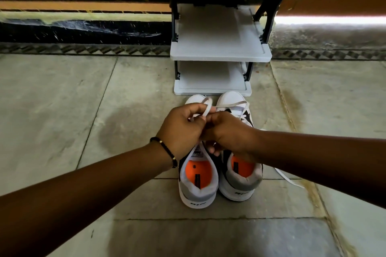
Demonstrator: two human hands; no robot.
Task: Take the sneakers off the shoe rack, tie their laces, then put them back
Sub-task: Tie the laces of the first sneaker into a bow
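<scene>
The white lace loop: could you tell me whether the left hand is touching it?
Touching: the head view shows the left hand pinching the white lace loop in its fingers.

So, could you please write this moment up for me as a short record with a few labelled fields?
setting: tiled floor in front of a grey shoe rack
rack shelves: no shoes on the visible shelves
sneakers: left sneaker and right sneaker side by side on the floor, toes toward the rack, orange insoles
left hand: pinching a white lace loop over the left sneaker
right hand: meeting the left hand at the laces
right sneaker lace: loose lace end trailing on the floor
task stage: tying under way, sneakers not yet returned
</scene>
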